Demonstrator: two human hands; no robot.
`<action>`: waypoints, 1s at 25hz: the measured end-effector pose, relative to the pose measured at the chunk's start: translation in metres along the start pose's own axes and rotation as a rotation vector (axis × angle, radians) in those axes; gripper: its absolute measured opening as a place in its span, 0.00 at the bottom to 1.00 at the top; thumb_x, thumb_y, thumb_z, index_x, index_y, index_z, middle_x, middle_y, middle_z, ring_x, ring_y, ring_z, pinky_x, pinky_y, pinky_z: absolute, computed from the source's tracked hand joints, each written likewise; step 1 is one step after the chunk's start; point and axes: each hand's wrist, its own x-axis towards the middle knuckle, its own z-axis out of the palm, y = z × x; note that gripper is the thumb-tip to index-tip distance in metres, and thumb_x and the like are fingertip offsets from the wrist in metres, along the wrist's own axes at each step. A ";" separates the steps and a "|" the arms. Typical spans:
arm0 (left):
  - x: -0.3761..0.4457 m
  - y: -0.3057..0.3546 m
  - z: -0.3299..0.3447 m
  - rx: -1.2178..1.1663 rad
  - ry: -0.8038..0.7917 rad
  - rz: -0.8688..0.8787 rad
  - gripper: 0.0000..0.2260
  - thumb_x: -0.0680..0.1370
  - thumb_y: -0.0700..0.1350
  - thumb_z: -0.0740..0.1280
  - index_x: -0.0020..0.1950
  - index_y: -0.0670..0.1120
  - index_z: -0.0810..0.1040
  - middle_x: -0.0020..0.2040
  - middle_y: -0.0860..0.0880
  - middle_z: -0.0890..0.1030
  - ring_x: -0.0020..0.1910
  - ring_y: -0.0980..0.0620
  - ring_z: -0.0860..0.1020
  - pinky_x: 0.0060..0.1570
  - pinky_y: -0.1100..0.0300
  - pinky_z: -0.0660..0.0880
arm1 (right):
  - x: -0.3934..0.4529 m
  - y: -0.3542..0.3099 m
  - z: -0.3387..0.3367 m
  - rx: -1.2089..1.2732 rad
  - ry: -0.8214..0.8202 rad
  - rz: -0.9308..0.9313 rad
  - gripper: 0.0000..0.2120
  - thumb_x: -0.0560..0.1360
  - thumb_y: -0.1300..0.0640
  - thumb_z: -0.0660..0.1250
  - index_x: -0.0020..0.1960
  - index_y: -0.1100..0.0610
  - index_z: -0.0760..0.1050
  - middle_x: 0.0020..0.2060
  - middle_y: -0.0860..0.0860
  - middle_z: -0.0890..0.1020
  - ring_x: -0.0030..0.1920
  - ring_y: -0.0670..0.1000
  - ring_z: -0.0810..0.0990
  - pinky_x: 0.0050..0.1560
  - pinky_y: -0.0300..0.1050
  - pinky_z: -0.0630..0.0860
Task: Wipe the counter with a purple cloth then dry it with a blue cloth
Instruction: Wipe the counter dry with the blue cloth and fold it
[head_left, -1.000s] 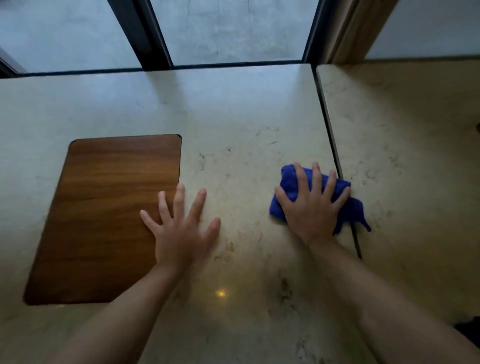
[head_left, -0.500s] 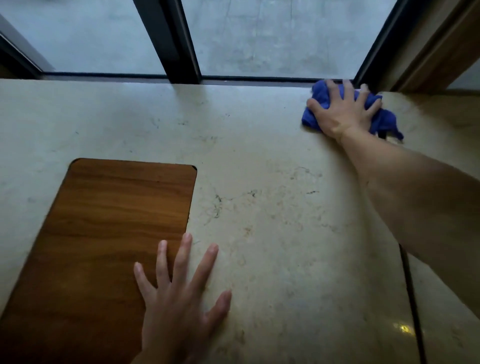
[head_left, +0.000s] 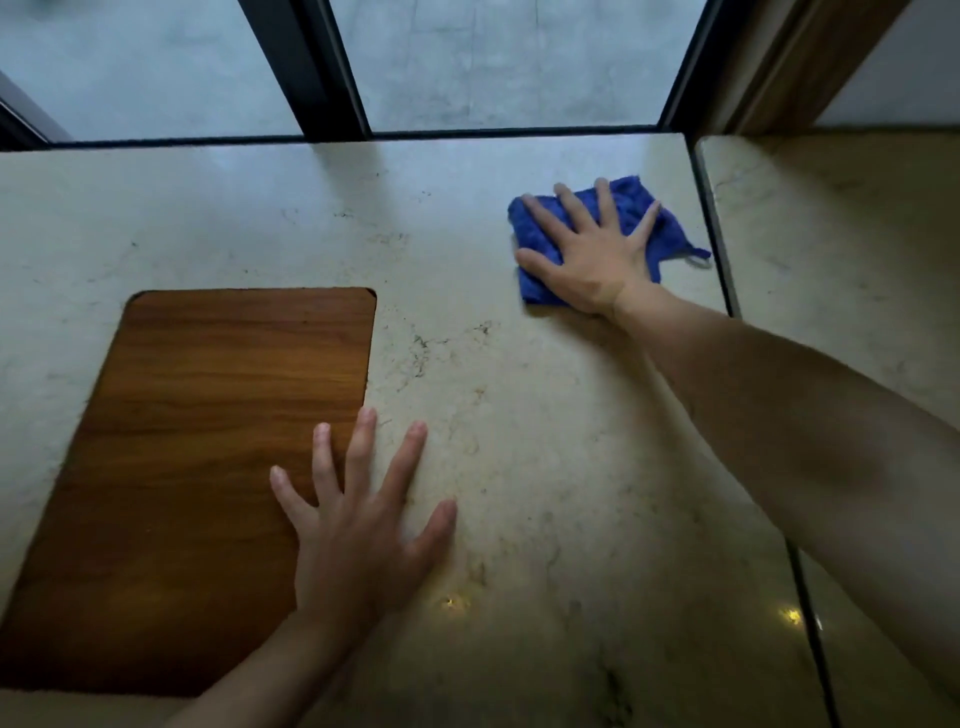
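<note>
A crumpled blue cloth (head_left: 631, 205) lies on the pale stone counter (head_left: 519, 426) at the far right, close to a dark seam. My right hand (head_left: 587, 254) presses flat on top of the cloth with fingers spread, covering most of it. My left hand (head_left: 358, 530) rests flat on the counter near the front, fingers apart, holding nothing, with its outer fingers over the edge of a wooden inset panel (head_left: 197, 467). No purple cloth is in view.
A dark seam (head_left: 722, 270) separates this slab from a second stone slab (head_left: 841, 291) on the right. A window with black frames (head_left: 322, 78) runs along the counter's far edge. A wooden door frame (head_left: 779, 67) stands at the back right.
My right hand has pulled the blue cloth back from the far window edge toward me, along the seam. My left hand has stayed flat by the wooden panel.
</note>
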 end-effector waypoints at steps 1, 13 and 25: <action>-0.001 -0.001 0.000 -0.011 0.012 0.010 0.34 0.75 0.72 0.47 0.79 0.61 0.55 0.81 0.45 0.54 0.77 0.33 0.53 0.65 0.21 0.51 | -0.028 -0.008 0.005 -0.001 0.002 -0.009 0.33 0.75 0.26 0.40 0.77 0.31 0.38 0.81 0.43 0.45 0.79 0.58 0.38 0.65 0.82 0.38; -0.015 -0.039 -0.020 -0.140 -0.030 0.213 0.30 0.73 0.70 0.47 0.72 0.59 0.63 0.79 0.47 0.56 0.77 0.37 0.55 0.68 0.26 0.55 | -0.467 -0.149 0.093 0.016 0.075 0.229 0.35 0.76 0.30 0.47 0.78 0.35 0.40 0.80 0.45 0.50 0.80 0.58 0.45 0.67 0.82 0.45; 0.033 -0.158 -0.031 -0.063 0.073 0.242 0.32 0.75 0.70 0.51 0.77 0.62 0.55 0.80 0.48 0.54 0.78 0.37 0.54 0.66 0.23 0.51 | -0.465 -0.243 0.102 0.109 -0.016 0.684 0.34 0.76 0.30 0.39 0.79 0.38 0.37 0.80 0.47 0.49 0.79 0.61 0.45 0.68 0.80 0.45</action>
